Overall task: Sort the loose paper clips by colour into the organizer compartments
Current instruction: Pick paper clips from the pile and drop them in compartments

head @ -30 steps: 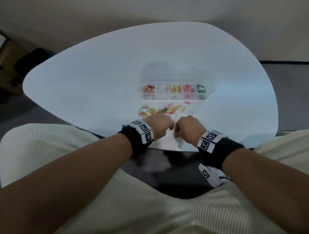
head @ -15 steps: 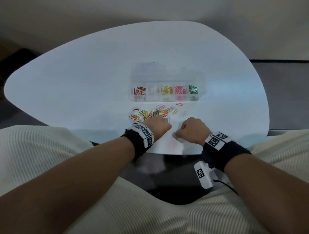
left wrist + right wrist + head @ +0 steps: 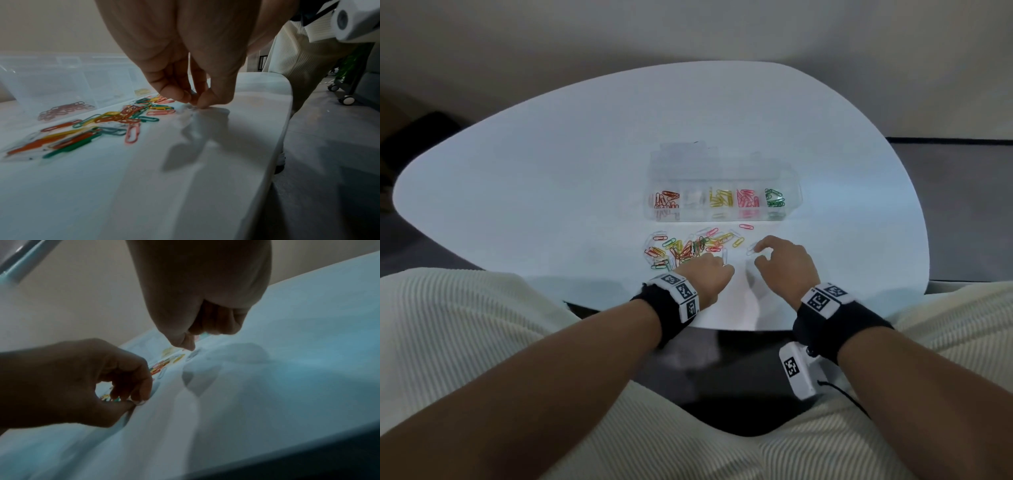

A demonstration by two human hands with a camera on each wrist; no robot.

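Head view is showing the left hand (image 3: 707, 275) resting low at the near edge of the pile of loose clips (image 3: 690, 248), its thumb and fingers curled together; whether they are actually holding anything I cannot tell, since the left wrist view is blurring at the fingertips (image 3: 202, 101). A white clip (image 3: 725, 256) is lying just beyond that hand, its long axis running near to far. The right hand (image 3: 786, 265) is hovering just to the right, fingers bent into a narrow claw, index tip touching another white clip (image 3: 751, 249) that is lying slanted, its far end pointing right. Both forearms are reaching in from the near side, wrists wearing black bands with markers. Farther off, the clear organizer (image 3: 722, 197) is sitting with its long axis left to right on the white table (image 3: 551, 192), holding orange, white, yellow, pink and green clips in separate compartments, left to right.
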